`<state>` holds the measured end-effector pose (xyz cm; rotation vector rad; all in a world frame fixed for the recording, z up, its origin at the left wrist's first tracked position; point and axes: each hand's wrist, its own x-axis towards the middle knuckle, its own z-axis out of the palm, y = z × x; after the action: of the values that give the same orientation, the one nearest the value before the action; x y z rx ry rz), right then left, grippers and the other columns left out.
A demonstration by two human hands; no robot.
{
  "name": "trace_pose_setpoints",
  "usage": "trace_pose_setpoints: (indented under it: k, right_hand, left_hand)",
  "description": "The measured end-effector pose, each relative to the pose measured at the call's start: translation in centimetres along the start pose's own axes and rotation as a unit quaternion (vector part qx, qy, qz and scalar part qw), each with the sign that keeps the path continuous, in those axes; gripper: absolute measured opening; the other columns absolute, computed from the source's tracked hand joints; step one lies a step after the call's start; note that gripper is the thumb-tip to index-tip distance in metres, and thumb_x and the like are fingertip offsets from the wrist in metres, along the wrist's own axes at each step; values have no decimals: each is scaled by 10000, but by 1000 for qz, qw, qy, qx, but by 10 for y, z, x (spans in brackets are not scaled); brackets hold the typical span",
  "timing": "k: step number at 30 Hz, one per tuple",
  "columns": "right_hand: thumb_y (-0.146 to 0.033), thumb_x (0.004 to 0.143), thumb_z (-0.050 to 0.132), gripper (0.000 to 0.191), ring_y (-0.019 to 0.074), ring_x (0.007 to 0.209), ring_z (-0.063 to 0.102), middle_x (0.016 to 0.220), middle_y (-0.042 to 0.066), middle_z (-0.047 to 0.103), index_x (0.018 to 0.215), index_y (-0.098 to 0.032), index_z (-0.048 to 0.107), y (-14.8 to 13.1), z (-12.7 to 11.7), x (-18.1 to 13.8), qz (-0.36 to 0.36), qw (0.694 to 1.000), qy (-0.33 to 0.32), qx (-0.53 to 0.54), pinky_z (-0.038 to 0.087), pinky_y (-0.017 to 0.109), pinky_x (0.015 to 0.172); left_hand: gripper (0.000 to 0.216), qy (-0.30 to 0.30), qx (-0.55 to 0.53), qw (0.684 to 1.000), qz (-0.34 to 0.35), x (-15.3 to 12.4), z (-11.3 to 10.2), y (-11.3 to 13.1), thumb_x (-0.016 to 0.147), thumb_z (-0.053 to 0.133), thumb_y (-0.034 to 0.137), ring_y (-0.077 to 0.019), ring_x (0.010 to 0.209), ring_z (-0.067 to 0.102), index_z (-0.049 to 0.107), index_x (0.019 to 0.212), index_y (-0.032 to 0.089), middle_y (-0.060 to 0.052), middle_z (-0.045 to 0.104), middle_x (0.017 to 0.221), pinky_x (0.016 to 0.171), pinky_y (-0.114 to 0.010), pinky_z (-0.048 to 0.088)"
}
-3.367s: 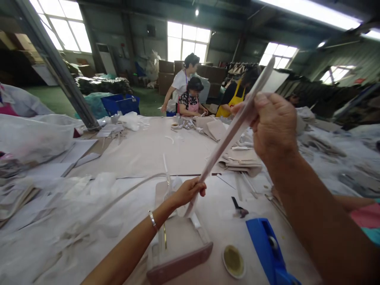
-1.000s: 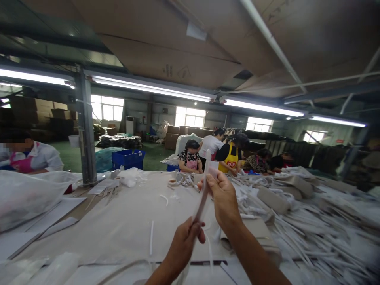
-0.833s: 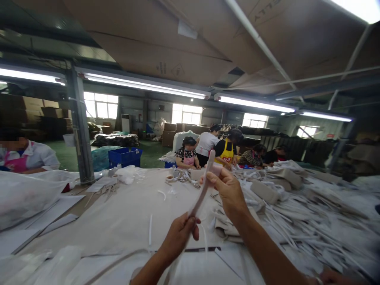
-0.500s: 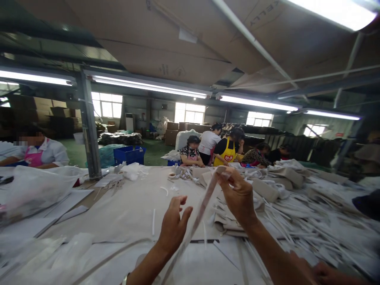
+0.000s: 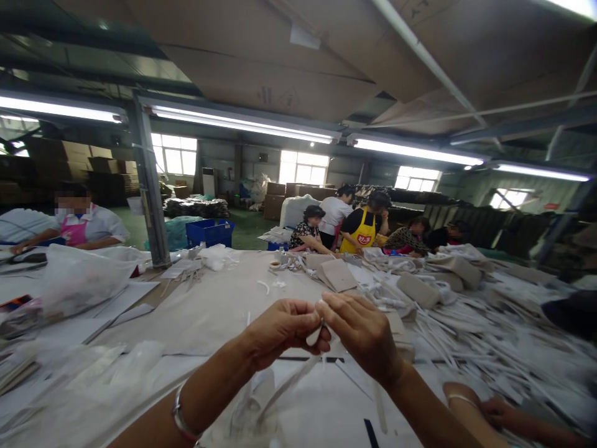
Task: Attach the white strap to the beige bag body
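Above the table [image 5: 209, 305], head view: left hand [image 5: 284, 326] pinches a strip [image 5: 297, 376], tail hanging toward seven o'clock. Fingertips of the right hand [image 5: 361, 333] meet the left's; its grip I cannot tell. Scraps [image 5: 459, 333] lie at three o'clock.

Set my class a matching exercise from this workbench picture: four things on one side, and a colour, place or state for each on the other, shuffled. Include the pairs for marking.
Things
1. Pale strip
2. Open bin past the table
3. Plastic bag
4. Apron with a red badge

Descriptions
A. Yellow
B. See-through, on the table at the picture's left
C. Held where the left hand and right hand meet
D. Blue

Right pairs: 1-C, 2-D, 3-B, 4-A
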<state>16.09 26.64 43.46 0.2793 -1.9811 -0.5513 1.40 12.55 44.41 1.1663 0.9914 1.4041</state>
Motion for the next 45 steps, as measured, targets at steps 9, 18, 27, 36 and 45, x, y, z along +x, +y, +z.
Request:
trace_pose_setpoints:
  k: [9, 18, 27, 36, 45]
  right_hand:
    - [-75, 872, 580, 449, 127, 1133, 588, 1212, 21, 642, 1296, -209, 521, -33, 31, -18, 207, 963, 12, 175, 481, 284, 985]
    - [-121, 889, 554, 381, 119, 1098, 599, 1179, -13, 649, 1240, -268, 572, -47, 48, -10, 299, 907, 12, 297, 473, 255, 965]
    - [-290, 956, 460, 236, 98, 911, 633, 1038, -32, 665, 1145, -278, 601, -51, 50, 4, 393, 815, 8, 426, 470, 186, 793]
    - [-473, 938, 498, 308, 128, 773, 598, 847, 16, 646, 982, -183, 591, -73, 61, 4, 462, 698, 26, 547, 475, 220, 712]
    - [-538, 905, 540, 459, 165, 716, 645, 852, 80, 667, 1117, -133, 574, -93, 48, 18, 527, 531, 7, 663, 548, 298, 693]
  left_hand:
    - [193, 55, 99, 994, -9, -17, -14, -17, 766, 723, 279, -135, 718, 582, 680, 800, 94, -75, 668, 773, 717, -234, 435]
    - [150, 109, 156, 982, 6, -28, -18, -10, 785, 683, 258, -110, 440, 543, 683, 796, 109, -17, 586, 534, 449, -169, 388]
    - [149, 120, 120, 979, 117, -36, -10, 10, 779, 731, 210, -169, 702, 667, 723, 855, 81, -101, 710, 769, 701, -233, 554]
    - [129, 158, 168, 955, 185, -39, -12, 11, 802, 733, 225, -153, 717, 604, 728, 836, 101, -64, 668, 772, 709, -238, 509]
    - [120, 175, 286, 904, 266, -36, -13, -5, 889, 613, 198, -101, 492, 537, 702, 860, 123, -35, 608, 714, 425, -183, 451]
